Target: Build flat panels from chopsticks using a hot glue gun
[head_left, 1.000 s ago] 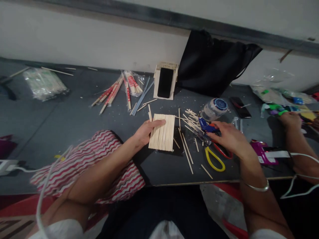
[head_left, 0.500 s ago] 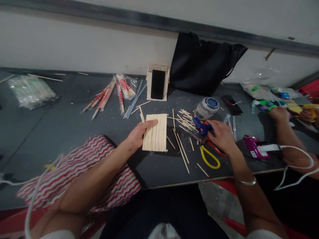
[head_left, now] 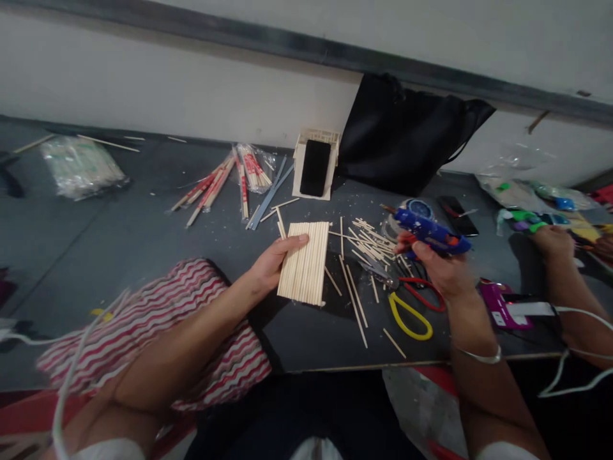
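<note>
Between the thumb and fingers of my left hand (head_left: 272, 265) is a flat panel of wooden sticks (head_left: 306, 265) laid side by side, held above the table. My right hand (head_left: 445, 271) is closed around a blue glue gun (head_left: 428, 230), raised with its nozzle pointing left. Behind the gun, partly hidden, stands a clear jar with a blue lid (head_left: 416, 207). Below it lie scissors with yellow and red handles (head_left: 410, 317). Loose cut sticks (head_left: 368, 239) are scattered between my hands.
A phone (head_left: 316, 167) leans on a small stick-built stand at the wall, beside a black bag (head_left: 407, 137). Wrapped chopsticks (head_left: 211, 185) lie at the left, near a striped cloth (head_left: 158, 332). A purple box (head_left: 502, 305) with a white cable and another person's hand (head_left: 553, 246) are at the right.
My right hand has lifted the glue gun off the table and turned it to the left. My left hand still holds the stick panel, now slightly tilted. The view has shifted a little.
</note>
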`<action>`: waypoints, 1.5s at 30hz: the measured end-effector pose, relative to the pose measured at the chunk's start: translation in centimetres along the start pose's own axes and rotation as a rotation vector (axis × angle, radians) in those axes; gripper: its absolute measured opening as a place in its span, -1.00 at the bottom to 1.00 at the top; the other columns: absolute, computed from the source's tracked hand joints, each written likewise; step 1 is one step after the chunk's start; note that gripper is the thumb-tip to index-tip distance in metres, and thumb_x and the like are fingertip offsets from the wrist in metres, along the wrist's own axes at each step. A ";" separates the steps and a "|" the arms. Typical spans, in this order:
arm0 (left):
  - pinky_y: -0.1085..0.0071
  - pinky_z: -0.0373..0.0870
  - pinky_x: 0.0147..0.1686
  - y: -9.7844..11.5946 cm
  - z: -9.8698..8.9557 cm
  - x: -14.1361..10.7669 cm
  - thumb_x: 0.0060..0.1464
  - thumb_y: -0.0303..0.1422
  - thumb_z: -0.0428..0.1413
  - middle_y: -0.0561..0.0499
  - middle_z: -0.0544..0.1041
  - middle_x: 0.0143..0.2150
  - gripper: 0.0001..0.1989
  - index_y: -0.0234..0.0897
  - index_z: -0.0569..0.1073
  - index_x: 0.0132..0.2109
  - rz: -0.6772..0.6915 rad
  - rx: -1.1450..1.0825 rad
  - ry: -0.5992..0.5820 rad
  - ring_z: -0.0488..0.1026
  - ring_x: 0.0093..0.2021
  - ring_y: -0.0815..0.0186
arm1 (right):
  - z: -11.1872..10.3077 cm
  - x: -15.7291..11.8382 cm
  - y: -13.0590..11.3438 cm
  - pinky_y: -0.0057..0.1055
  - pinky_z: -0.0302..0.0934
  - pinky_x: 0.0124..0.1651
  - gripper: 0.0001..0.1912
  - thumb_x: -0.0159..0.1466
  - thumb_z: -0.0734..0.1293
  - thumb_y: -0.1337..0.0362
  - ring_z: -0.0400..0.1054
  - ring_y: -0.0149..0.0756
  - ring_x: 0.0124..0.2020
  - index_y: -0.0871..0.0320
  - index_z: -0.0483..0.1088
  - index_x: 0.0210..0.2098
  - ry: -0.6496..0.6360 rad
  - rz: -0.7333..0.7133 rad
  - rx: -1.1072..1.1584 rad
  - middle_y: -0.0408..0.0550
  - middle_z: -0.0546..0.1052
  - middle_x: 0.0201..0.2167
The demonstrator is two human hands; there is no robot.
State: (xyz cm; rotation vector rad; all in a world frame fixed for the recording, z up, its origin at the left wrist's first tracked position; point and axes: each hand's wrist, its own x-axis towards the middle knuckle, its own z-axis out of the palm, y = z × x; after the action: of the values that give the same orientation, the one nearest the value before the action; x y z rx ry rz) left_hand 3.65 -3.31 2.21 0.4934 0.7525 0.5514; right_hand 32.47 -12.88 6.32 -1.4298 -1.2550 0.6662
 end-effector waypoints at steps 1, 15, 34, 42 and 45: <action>0.28 0.62 -0.15 0.0 -0.1 0.0 0.03 -0.36 0.28 -0.15 0.69 -0.39 -0.80 -0.39 0.63 -0.19 -0.006 0.004 -0.009 0.67 -0.32 0.13 | 1.0 -0.1 -0.5 -0.08 0.50 -0.16 -0.72 0.13 0.49 -0.03 0.56 -0.12 -0.36 0.03 0.58 -0.34 -0.044 0.008 0.049 -0.08 0.64 -0.40; 0.30 0.61 -0.25 -0.4 -0.7 0.2 -0.04 -0.37 0.32 -0.19 0.70 -0.36 -0.83 -0.41 0.66 -0.29 -0.054 -0.069 0.014 0.63 -0.42 0.19 | 5.5 -1.2 1.9 -0.13 0.55 -0.22 -0.62 0.08 0.54 -0.15 0.59 -0.14 -0.40 0.03 0.65 -0.37 -0.117 0.144 0.190 -0.03 0.69 -0.40; 0.36 0.58 -0.31 -1.0 -1.2 -0.1 -0.07 -0.41 0.35 -0.17 0.71 -0.35 -0.78 -0.45 0.67 -0.24 -0.098 -0.142 -0.068 0.63 -0.42 0.22 | 5.6 -1.9 1.8 -0.26 0.43 -0.26 -0.60 0.21 0.47 -0.14 0.52 -0.21 -0.41 0.08 0.59 -0.44 -0.124 0.007 0.152 -0.07 0.62 -0.49; 0.39 0.58 -0.31 -1.2 -1.5 0.0 -0.04 -0.40 0.35 -0.19 0.70 -0.36 -0.79 -0.46 0.67 -0.23 -0.086 -0.131 -0.111 0.63 -0.42 0.22 | 5.6 -1.8 1.6 -0.25 0.39 -0.30 -0.55 0.21 0.45 -0.18 0.48 -0.21 -0.44 0.08 0.55 -0.47 -0.142 0.006 0.147 -0.07 0.59 -0.52; 0.38 0.59 -0.32 -1.2 -1.5 0.1 -0.05 -0.40 0.35 -0.17 0.71 -0.34 -0.79 -0.43 0.67 -0.23 -0.090 -0.138 -0.106 0.63 -0.41 0.21 | 5.6 -1.8 1.6 -0.26 0.38 -0.32 -0.55 0.19 0.46 -0.18 0.46 -0.23 -0.47 0.09 0.55 -0.48 -0.134 0.023 0.148 -0.08 0.58 -0.54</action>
State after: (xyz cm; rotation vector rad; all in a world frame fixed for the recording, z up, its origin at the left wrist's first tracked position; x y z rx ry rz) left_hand 2.92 -3.85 0.51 0.3563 0.6276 0.4857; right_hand 27.40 -12.46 2.90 -1.2970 -1.2667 0.8646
